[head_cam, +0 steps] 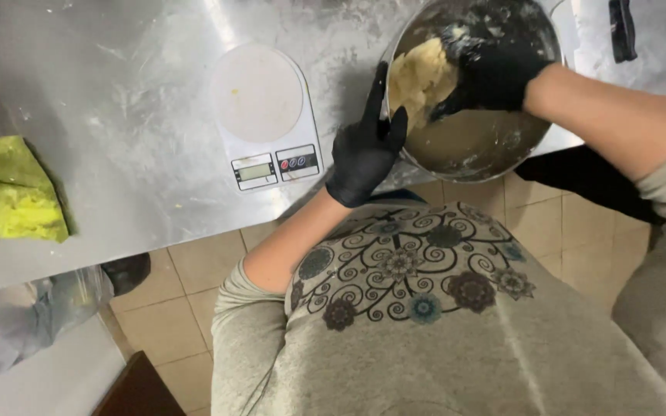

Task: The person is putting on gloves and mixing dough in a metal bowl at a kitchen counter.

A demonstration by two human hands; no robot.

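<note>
Two hands in black gloves work at a metal bowl in the upper right of the frame. The right hand (pixel 495 65) reaches down into the bowl, its fingers curled and pressed into a lump of pale yellow dough (pixel 419 77); the glove is smeared with flour and bits of dough. The dough sits against the left inner wall of the bowl, just under and beside that hand. The left hand (pixel 365 150) is outside the bowl, fingers spread and pointing up, laid against the bowl's left rim and steadying it. The metal bowl (pixel 472 146) is tilted toward the person and hangs partly over the near edge of the table.

Just left of the left hand, a white kitchen scale (pixel 260 108) with a round platform and a small display lies flat on the steel table (pixel 117 92). Well apart, at the left edge of the frame, a crumpled yellow-green cloth (pixel 9 192) rests on the table. Below the table edge, beige floor tiles (pixel 194 308) show, and the person's grey shirt with a swirling flower pattern fills the lower middle.
</note>
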